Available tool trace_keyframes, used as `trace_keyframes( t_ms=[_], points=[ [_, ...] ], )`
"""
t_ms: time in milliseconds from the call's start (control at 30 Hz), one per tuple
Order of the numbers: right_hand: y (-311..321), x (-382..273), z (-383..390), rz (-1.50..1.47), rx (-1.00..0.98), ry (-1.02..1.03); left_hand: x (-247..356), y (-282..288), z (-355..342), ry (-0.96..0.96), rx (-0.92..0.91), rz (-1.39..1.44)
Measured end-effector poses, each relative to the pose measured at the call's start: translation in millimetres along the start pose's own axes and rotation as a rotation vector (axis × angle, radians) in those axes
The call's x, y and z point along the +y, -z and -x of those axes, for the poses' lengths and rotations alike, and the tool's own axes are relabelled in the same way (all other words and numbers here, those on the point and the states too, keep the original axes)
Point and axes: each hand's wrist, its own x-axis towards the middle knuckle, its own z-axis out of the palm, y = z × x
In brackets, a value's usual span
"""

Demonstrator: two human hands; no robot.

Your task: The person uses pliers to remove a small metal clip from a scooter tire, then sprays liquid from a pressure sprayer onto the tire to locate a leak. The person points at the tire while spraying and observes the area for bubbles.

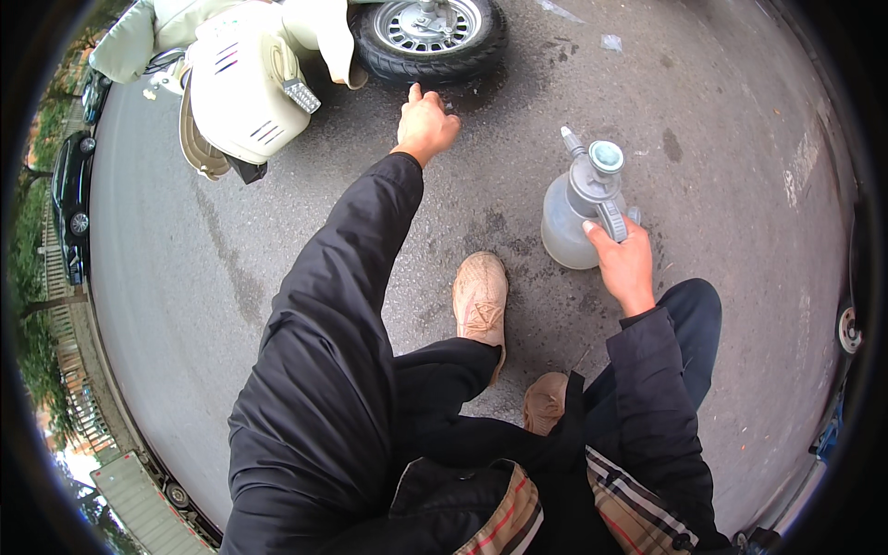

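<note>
My left hand [427, 125] reaches out just below the black front tire [430, 60] of a cream scooter [250, 74] lying on its side, index finger stretched toward the rubber and other fingers loosely bent; I cannot tell whether the fingertip touches it. My right hand [624, 254] grips the handle of a grey plastic pump sprayer [578, 213] with a nozzle and round top, held over the pavement to my right.
Grey asphalt [740, 166] surrounds my tan shoes [479, 305]. A dark parked car [72, 199], a fence and greenery line the far left, with a grey truck [139, 509] at lower left. Part of another wheel [849, 328] shows at the right rim.
</note>
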Motion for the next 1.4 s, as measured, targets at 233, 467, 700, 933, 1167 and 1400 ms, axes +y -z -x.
trace_keyframes(
  t_ms=[233,467,700,933,1167,1400],
  points=[
    [-1.1,-2.9,0.9,-0.021,-0.015,-0.015,-6.1,3.7,1.3,0.051,-0.049,-0.001],
    [-1.7,-2.6,1.1,-0.024,-0.028,-0.025,3.3,-5.8,1.2,-0.055,-0.095,-0.003],
    [-1.3,-1.5,0.0,-0.008,-0.022,-0.020,1.1,-10.2,-0.4,-0.083,-0.014,0.024],
    [-1.2,-2.9,0.5,-0.011,-0.016,-0.015,-2.1,-9.7,-0.5,-0.064,0.003,0.002],
    [-0.7,-1.2,-0.4,0.011,-0.013,-0.022,1.1,-12.5,-0.8,-0.083,-0.072,-0.010],
    [-5.1,3.0,-1.5,-0.077,0.028,0.036,5.4,-12.8,-4.1,-0.072,-0.141,-0.025]
  ],
)
